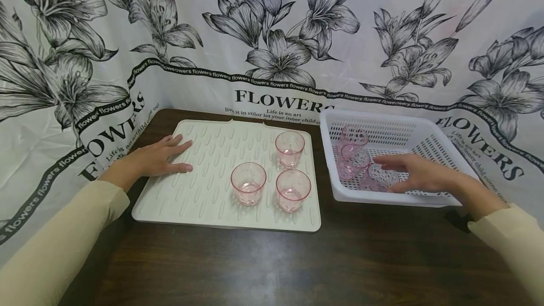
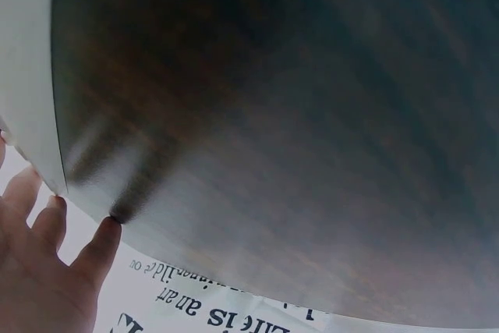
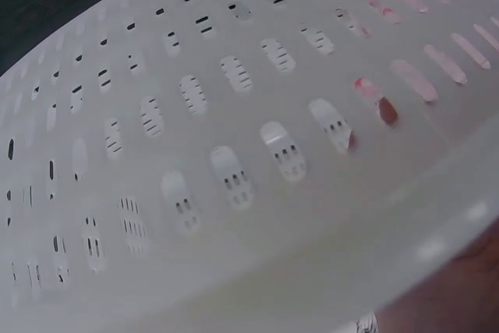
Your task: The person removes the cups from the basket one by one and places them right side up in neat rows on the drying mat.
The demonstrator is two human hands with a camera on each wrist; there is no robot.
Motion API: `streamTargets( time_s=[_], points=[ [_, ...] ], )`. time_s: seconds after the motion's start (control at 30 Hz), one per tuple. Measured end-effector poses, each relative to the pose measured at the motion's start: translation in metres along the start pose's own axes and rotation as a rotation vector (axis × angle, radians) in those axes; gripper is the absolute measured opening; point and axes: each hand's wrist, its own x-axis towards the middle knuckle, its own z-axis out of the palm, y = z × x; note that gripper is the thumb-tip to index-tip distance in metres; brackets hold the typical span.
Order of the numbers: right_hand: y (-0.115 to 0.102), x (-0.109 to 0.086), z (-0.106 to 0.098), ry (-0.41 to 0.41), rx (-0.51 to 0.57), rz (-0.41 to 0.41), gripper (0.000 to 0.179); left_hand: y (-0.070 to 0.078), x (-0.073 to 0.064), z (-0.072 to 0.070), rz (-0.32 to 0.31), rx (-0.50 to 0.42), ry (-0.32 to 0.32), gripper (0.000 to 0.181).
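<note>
My left hand (image 1: 163, 157) rests on the left edge of the white ribbed draining tray (image 1: 204, 178), its fingers spread. On the right part of the tray stand three clear pink-rimmed glasses: a back glass (image 1: 290, 150), a front left glass (image 1: 248, 184) and a front right glass (image 1: 293, 191). My right hand (image 1: 425, 172) reaches over the near side of the white plastic basket (image 1: 395, 197), thumb and fingers apart beside a pink glass (image 1: 376, 178) inside it. More pink glasses (image 1: 354, 136) sit at the basket's left. The basket's slotted wall (image 3: 234, 154) hides most of this hand in the right wrist view.
The dark wooden table (image 1: 255, 263) stretches in front of the tray and basket. A strip of table separates the two. Behind and at both sides hangs a white curtain (image 1: 182, 89) with black flower prints and lettering, close to the tray and the basket.
</note>
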Motion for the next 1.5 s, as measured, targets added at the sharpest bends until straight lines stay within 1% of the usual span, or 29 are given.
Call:
streamTargets(
  time_s=[0.3,0.47,0.63,0.77,1.0,1.17,1.33,1.43,1.5],
  points=[
    [0.004,-0.001,0.001,-0.013,-0.011,0.000,0.082,0.003,-0.002,-0.002,-0.005,-0.005,-0.003,0.097],
    [0.006,-0.002,0.001,-0.004,-0.002,-0.005,0.080,0.003,-0.002,-0.002,-0.002,-0.004,0.004,0.097],
    [0.005,-0.001,-0.003,-0.006,0.001,0.025,0.081,0.004,-0.002,-0.002,-0.007,-0.007,-0.002,0.097],
    [0.000,0.000,-0.013,0.004,-0.005,0.032,0.082,0.005,-0.003,-0.003,-0.012,-0.010,-0.010,0.097],
    [-0.015,-0.003,-0.038,0.034,-0.045,0.064,0.084,0.004,-0.003,-0.004,-0.003,-0.011,-0.009,0.096],
    [-0.026,-0.004,-0.056,0.083,-0.077,0.069,0.082,0.003,-0.001,-0.005,-0.006,0.000,-0.012,0.099],
    [-0.041,0.003,-0.070,0.137,-0.102,0.075,0.080,0.001,0.000,-0.006,-0.010,0.001,-0.018,0.100],
    [-0.051,0.011,-0.076,0.147,-0.110,0.080,0.080,0.002,0.000,-0.005,-0.014,-0.001,-0.026,0.101],
    [-0.057,0.015,-0.079,0.154,-0.109,0.069,0.079,0.002,0.001,-0.004,-0.016,0.002,-0.028,0.100]
  ],
)
